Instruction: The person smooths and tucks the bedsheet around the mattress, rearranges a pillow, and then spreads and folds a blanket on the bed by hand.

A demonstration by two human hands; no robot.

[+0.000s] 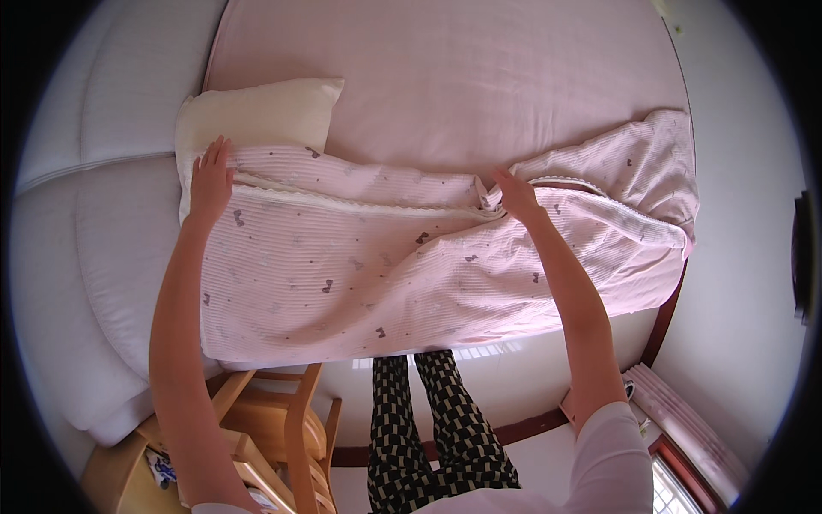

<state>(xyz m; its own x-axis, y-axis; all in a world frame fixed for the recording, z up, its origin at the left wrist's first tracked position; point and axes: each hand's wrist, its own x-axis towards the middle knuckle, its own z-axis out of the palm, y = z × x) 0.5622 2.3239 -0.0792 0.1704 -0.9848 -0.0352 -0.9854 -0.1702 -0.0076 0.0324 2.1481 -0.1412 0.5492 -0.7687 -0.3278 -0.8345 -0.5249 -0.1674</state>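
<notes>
A pink ribbed blanket (300,257) with small dark bow prints lies along the near side of the bed, folded over at its far edge, where a white scalloped trim runs. My left hand (211,184) rests at the blanket's left end beside a cream pillow (265,116), fingers stretched out. Bunched fabric surrounds my right hand (518,199), whose fingers are closed on the blanket at the fold, right of the middle. Part of that grip is hidden in the folds. Farther right, the blanket spreads in looser, slanting creases.
Beyond the blanket stretches a pink bed sheet (479,77). A pale padded headboard (94,223) borders the left side. Below it stands a wooden chair (291,420) near my legs. A white wall (736,171) with a dark fixture (803,257) is on the right.
</notes>
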